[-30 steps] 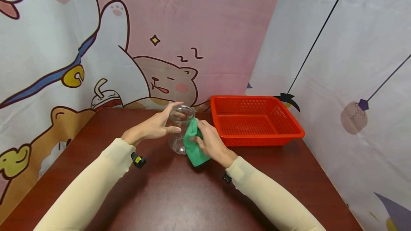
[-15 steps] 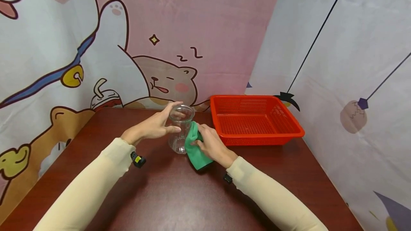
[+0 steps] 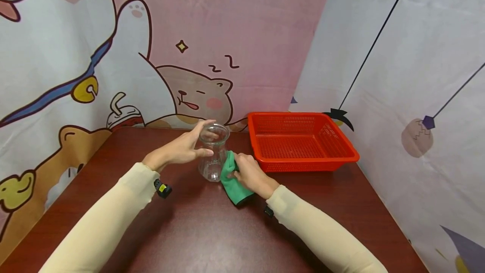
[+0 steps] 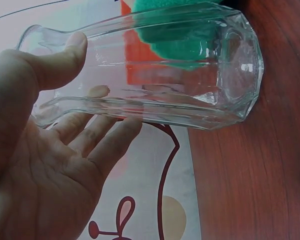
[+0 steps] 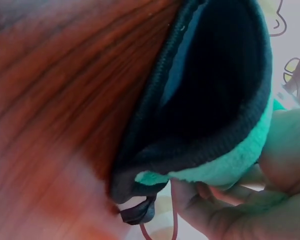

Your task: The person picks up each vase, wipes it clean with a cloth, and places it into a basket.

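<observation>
I am observing the left hand (image 3: 178, 151) gripping the neck of the clear glass vase (image 3: 213, 151), thumb on the near side and fingers wrapping round the far side just under the rim; the left wrist view is confirming that curled grasp. The vase is standing upright on the table, directly between the two hands. Just right of it, the right hand (image 3: 251, 175) is clutching the green cloth (image 3: 232, 179), bunching it and pressing it against the vase's lower right wall.

Risk, in my judgement: the hold is sitting high while the cloth is pushing low, so a firm sideways rub could be tipping or skidding the base on the smooth top; smooth glass could also be slipping through the fingers.

The dark red-brown wooden table (image 3: 212, 231) is looking polished and slightly glossy. Right of the right hand, well apart from the cloth, an orange-red mesh basket (image 3: 303, 140) is sitting near the far edge. Cartoon-printed fabric backdrops (image 3: 113, 54) are enclosing the table on the far and side walls.
</observation>
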`<action>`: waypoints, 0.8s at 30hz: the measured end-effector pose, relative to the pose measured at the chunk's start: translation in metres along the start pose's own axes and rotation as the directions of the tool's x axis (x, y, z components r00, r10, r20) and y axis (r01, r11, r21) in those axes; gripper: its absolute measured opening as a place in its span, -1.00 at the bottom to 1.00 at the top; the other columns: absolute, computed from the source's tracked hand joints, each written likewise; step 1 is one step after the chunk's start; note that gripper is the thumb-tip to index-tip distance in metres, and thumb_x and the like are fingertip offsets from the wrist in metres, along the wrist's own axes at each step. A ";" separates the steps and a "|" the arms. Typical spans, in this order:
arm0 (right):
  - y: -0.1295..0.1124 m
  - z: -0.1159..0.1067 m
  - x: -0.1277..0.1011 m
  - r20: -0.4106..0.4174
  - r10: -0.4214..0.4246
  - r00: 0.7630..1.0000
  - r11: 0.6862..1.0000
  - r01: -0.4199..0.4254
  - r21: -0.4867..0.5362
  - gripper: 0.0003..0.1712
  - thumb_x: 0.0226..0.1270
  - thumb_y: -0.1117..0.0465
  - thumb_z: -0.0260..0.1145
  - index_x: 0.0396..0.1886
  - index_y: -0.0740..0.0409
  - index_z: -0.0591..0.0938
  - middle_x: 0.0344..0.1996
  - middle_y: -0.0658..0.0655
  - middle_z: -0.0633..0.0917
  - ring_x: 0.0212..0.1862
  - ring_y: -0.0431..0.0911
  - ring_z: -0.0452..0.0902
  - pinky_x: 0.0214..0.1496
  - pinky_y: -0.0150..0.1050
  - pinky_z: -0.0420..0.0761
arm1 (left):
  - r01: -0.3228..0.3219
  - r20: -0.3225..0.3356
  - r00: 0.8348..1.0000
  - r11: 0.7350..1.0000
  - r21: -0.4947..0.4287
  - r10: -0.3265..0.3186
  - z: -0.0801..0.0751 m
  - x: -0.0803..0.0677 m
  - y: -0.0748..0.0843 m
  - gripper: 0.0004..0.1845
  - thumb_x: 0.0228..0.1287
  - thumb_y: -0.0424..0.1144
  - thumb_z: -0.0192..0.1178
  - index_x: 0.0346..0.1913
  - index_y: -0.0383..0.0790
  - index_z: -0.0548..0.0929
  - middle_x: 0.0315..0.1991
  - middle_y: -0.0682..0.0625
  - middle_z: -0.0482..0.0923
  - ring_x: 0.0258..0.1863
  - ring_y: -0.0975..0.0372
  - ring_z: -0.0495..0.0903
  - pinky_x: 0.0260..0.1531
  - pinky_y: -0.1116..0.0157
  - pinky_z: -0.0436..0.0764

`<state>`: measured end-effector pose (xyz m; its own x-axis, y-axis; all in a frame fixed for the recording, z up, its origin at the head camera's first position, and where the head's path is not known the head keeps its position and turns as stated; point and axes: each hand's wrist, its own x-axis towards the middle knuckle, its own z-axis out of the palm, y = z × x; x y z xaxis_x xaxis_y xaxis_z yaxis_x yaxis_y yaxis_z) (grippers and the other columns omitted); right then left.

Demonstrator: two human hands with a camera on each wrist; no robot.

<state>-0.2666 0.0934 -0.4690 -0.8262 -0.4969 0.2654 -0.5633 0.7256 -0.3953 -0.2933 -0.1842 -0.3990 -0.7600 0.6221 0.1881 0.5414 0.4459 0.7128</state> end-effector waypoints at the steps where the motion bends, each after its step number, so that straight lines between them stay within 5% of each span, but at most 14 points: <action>1: 0.006 0.006 0.001 -0.008 -0.012 1.000 1.000 0.012 -0.015 -0.66 0.40 0.27 0.76 -0.05 0.23 0.73 -0.23 0.20 0.79 -0.09 0.10 0.82 -0.06 0.05 0.88 | 0.002 0.000 1.000 1.000 0.001 -0.002 0.000 0.000 0.000 0.00 0.72 -0.27 0.41 0.91 -0.07 -0.03 0.63 -0.32 0.59 0.66 -0.23 0.58 0.64 -0.43 0.50; 10: 0.050 0.047 0.013 -0.021 -0.009 1.000 1.000 0.009 0.030 -0.63 0.32 0.19 0.83 -0.08 0.08 0.77 -0.23 0.14 0.79 -0.08 0.11 0.83 -0.09 0.06 0.89 | 0.023 0.003 1.000 1.000 0.000 -0.023 0.001 0.001 -0.001 0.02 0.72 -0.22 0.42 0.92 -0.01 -0.04 0.63 -0.24 0.60 0.65 -0.21 0.59 0.65 -0.41 0.49; 24: 0.005 0.005 0.006 0.005 0.015 1.000 1.000 -0.015 0.021 -0.76 0.39 0.38 0.70 -0.23 0.13 0.73 -0.27 0.10 0.83 -0.16 -0.06 0.74 -0.09 -0.07 0.83 | 0.009 0.003 1.000 1.000 -0.001 -0.009 -0.001 0.000 -0.001 0.01 0.73 -0.25 0.40 0.92 -0.03 -0.05 0.64 -0.27 0.58 0.66 -0.22 0.57 0.66 -0.43 0.47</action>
<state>-0.2741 0.0917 -0.4737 -0.8347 -0.4881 0.2550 -0.5503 0.7232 -0.4173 -0.2940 -0.1851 -0.3990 -0.7635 0.6202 0.1799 0.5346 0.4507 0.7149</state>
